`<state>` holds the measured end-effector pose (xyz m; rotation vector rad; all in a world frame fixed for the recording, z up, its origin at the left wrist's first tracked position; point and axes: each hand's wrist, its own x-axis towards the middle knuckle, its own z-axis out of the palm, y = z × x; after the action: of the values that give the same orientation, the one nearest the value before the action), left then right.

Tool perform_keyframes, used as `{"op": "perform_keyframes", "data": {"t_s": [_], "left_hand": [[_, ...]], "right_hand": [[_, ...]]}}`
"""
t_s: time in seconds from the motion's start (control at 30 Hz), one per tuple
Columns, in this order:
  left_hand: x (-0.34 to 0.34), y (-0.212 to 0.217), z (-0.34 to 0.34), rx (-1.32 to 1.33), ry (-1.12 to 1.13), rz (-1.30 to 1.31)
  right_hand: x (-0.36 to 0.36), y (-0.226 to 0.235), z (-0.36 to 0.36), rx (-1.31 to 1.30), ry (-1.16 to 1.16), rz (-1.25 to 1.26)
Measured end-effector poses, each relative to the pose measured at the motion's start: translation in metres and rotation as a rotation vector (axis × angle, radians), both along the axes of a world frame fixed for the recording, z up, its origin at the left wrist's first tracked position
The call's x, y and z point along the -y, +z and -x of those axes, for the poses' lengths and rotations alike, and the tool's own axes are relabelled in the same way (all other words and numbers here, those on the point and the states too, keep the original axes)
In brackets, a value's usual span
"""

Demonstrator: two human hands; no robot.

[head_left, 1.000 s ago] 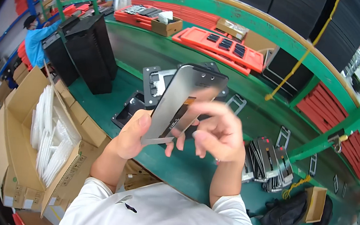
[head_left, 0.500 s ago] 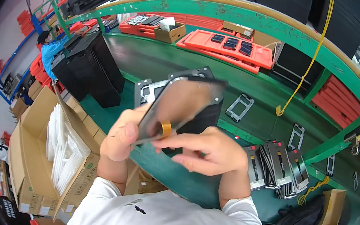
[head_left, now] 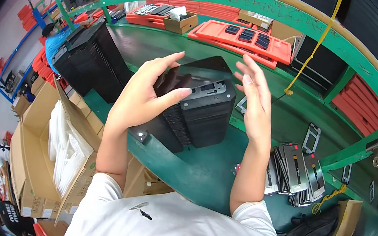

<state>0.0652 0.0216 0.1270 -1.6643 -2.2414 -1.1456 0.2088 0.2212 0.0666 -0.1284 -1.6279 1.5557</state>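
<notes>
A dark glossy screen panel (head_left: 212,65) lies over the top of a stack of black trays (head_left: 207,120) on the green bench. On its left is my left hand (head_left: 145,91), open, with the thumb stretched over the panel's near edge; whether it touches cannot be told. My right hand (head_left: 258,100) is open too, fingers up, just off the stack's right side and holding nothing. Part of a grey metal frame in the top tray (head_left: 211,90) shows in front of the panel. Farther right lie piles of dark flat panels (head_left: 290,170) with orange strips.
An open cardboard box (head_left: 37,146) with white foam sleeves stands left. Taller black tray stacks (head_left: 90,58) rise behind it, near a person in blue (head_left: 56,47). Red trays (head_left: 241,39) sit under the green shelf beam (head_left: 241,1). A yellow cord (head_left: 317,51) hangs right; loose metal frames (head_left: 311,138) lie beyond.
The panel was tilted up in my left hand, my right fingers at its orange strip. Now it lies on the tray stack, and both hands have moved forward, apart and opened.
</notes>
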Motion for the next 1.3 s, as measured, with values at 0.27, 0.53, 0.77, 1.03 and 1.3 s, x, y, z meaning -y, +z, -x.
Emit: {"op": "perform_keyframes", "data": {"t_s": [0.27, 0.53, 0.77, 1.03, 1.3], "left_hand": [[-0.003, 0.001, -0.005, -0.047, 0.042, 0.015], [0.005, 0.004, 0.0, 0.045, 0.031, -0.008], [0.007, 0.006, -0.001, -0.007, 0.035, 0.036], [0.032, 0.002, 0.008, -0.117, 0.096, -0.004], [0.058, 0.004, 0.025, 0.022, 0.037, 0.156]], "right_hand": [[0.008, -0.007, 0.014, 0.029, 0.212, 0.238], [0.019, -0.009, 0.021, -0.007, 0.25, 0.216], [0.021, -0.009, 0.024, -0.018, 0.226, 0.225], [0.018, -0.014, 0.028, -0.041, 0.159, 0.089], [0.013, -0.012, 0.009, 0.109, 0.025, -0.097]]}}
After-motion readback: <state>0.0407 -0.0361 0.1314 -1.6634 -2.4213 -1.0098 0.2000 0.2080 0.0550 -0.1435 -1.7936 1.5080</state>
